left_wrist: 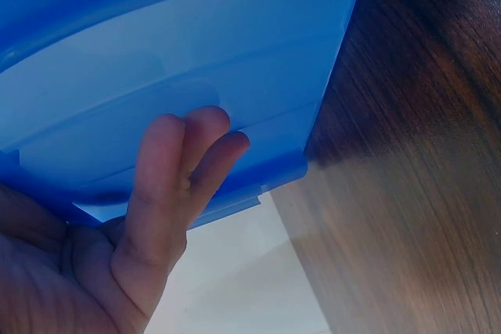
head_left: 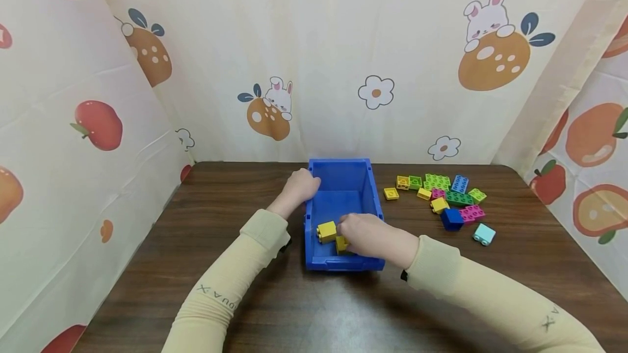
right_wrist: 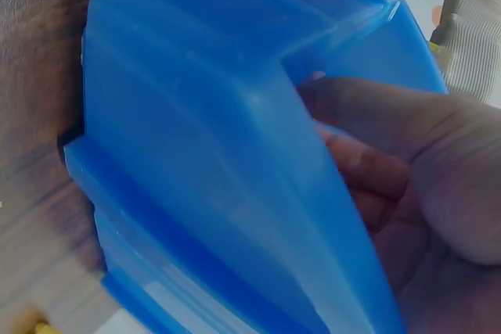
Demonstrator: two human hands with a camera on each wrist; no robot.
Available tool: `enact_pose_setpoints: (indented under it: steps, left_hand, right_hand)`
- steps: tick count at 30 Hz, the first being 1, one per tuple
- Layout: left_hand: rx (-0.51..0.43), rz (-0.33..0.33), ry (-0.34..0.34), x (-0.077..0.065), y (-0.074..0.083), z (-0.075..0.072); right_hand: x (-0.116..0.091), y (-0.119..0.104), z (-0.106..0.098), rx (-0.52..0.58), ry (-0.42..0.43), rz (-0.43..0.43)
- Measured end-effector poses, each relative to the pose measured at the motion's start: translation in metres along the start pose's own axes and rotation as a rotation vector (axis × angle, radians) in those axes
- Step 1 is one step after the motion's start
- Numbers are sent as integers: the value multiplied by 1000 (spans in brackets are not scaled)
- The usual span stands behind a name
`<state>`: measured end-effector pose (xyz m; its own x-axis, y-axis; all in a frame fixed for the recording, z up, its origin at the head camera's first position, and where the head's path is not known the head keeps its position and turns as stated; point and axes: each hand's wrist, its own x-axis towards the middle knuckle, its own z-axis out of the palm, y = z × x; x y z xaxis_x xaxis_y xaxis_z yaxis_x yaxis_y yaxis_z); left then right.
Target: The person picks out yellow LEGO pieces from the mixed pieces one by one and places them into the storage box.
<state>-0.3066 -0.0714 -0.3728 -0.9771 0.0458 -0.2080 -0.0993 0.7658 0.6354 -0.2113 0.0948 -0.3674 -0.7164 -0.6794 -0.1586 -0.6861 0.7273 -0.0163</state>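
Observation:
A blue plastic bin [head_left: 338, 263] stands on the table with its low front toward me. My left hand [head_left: 301, 184] grips the bin's left side wall near the back, its fingers [left_wrist: 156, 166] along the outer face. Inside the bin, near the front, lies a yellow toy brick [head_left: 326, 232]. My right hand [head_left: 365, 235] reaches over the right wall into the bin, fingers bent downward. A second yellow brick [head_left: 342, 244] shows partly from under that hand. In the right wrist view the bin wall hides the fingertips, so I cannot tell whether they hold this brick.
Right of the bin lies a loose group of toy bricks, among them a lime green brick [head_left: 436, 181], a dark blue brick [head_left: 452, 219], a pink brick [head_left: 472, 214] and a light turquoise brick [head_left: 484, 234]. A printed curtain [head_left: 324, 124] hangs behind the wooden table [head_left: 221, 189].

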Motion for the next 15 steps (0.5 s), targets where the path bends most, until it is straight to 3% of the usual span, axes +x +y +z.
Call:
enact_pose_setpoints:
  steps: [7, 15]
  left_hand:
    - [5, 3, -3, 0, 0, -1]
    - [21, 9, 7, 0, 0, 0]
  right_hand:
    - [3, 3, 0, -154, -16, 75]
    - [8, 7, -3, -141, -56, 72]
